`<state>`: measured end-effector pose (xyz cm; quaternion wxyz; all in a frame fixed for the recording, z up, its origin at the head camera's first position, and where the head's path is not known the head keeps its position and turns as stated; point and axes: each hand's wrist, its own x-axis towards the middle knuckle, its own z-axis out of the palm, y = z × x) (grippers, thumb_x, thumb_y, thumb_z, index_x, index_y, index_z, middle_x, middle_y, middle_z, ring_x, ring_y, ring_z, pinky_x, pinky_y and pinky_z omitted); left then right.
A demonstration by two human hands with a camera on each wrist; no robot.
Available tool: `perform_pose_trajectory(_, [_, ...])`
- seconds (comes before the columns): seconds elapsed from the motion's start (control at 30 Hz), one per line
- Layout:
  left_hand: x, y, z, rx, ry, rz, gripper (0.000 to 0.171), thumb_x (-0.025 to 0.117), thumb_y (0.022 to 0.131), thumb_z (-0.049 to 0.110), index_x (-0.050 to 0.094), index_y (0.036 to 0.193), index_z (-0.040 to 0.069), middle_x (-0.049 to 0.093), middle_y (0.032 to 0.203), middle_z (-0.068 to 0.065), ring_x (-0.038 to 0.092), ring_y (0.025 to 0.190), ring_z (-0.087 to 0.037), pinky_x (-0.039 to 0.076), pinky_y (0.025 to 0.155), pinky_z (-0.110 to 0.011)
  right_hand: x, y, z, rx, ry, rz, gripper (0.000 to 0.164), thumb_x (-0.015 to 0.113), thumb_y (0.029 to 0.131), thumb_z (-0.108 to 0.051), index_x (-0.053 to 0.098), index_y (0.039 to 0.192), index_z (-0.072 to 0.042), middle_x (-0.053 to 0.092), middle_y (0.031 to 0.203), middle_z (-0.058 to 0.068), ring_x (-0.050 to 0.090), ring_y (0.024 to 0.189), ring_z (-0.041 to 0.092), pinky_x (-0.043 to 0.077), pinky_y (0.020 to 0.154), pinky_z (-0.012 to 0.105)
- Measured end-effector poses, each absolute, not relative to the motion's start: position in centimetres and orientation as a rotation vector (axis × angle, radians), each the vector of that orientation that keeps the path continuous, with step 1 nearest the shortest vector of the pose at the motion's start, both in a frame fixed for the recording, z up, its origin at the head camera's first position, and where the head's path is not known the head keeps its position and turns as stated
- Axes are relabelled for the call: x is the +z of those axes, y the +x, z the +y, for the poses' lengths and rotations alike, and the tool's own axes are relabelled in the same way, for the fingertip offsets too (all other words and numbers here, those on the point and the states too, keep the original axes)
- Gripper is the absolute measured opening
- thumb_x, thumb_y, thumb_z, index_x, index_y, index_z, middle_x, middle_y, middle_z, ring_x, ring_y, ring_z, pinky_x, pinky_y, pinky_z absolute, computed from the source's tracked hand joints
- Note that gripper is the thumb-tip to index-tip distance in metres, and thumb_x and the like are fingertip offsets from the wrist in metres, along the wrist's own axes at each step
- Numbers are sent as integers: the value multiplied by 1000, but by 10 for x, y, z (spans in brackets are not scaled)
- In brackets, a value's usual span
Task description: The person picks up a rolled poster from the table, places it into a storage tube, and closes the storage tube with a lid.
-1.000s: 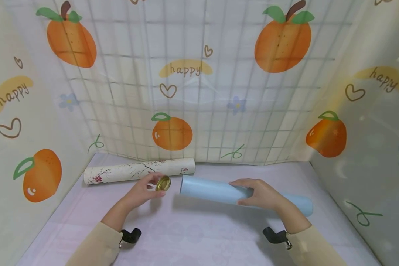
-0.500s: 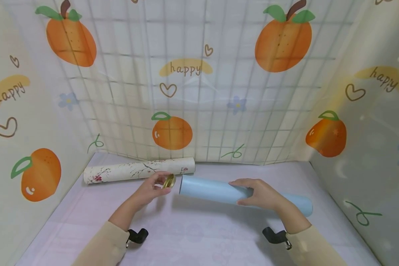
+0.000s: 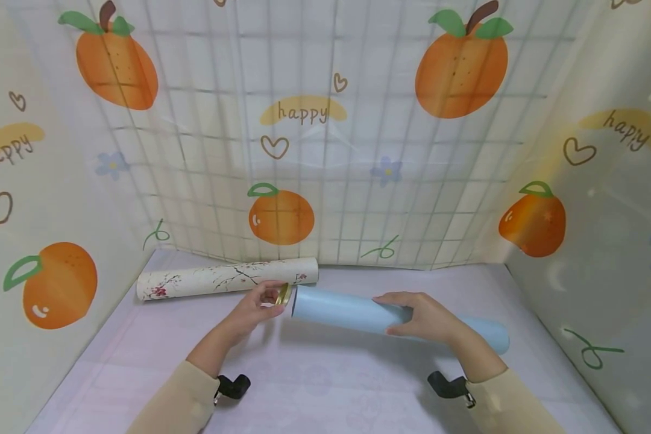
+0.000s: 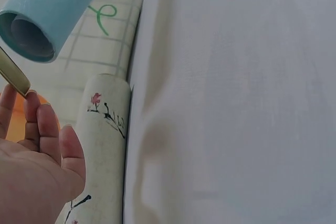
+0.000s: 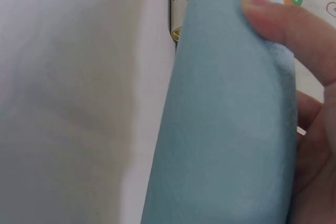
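A round gold lid [image 3: 284, 294] is pinched between the thumb and fingers of my left hand [image 3: 254, 312]. It stands on edge, just left of the end of a light blue cardboard tube [image 3: 336, 306]. My right hand [image 3: 425, 316] grips that tube around its middle, thumb on one side and fingers on the other. In the left wrist view the tube's end [image 4: 26, 35] is open and hollow, with a rolled sheet or inner liner showing inside. A small gap separates the lid [image 4: 14, 77] from the rim there.
Behind my left hand lies a white tube [image 3: 195, 284] printed with blossom branches, along the back of the pale tabletop [image 3: 325, 386]. In the right wrist view a gold end [image 5: 176, 34] shows on it. Patterned sheeting [image 3: 347, 199] walls the back and both sides.
My left hand has moved right with the lid, closer to the blue tube's open end. The lid has turned from facing the camera to nearly edge-on. My right hand and the tube barely moved.
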<state>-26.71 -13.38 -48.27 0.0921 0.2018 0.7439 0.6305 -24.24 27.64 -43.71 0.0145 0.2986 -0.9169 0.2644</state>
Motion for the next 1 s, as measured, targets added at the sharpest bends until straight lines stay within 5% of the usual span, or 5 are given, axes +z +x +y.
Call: perform_pose_trajectory(1.0, [-486, -263, -116, 1957, 518, 2068, 59, 66, 98, 22, 38, 149, 8, 51, 125, -12, 46, 119, -25, 39, 103, -39, -436, -245, 273, 854, 940, -2833, 64, 86, 78, -37, 64, 137, -26, 60, 139, 2, 53, 131, 32, 43, 106, 54])
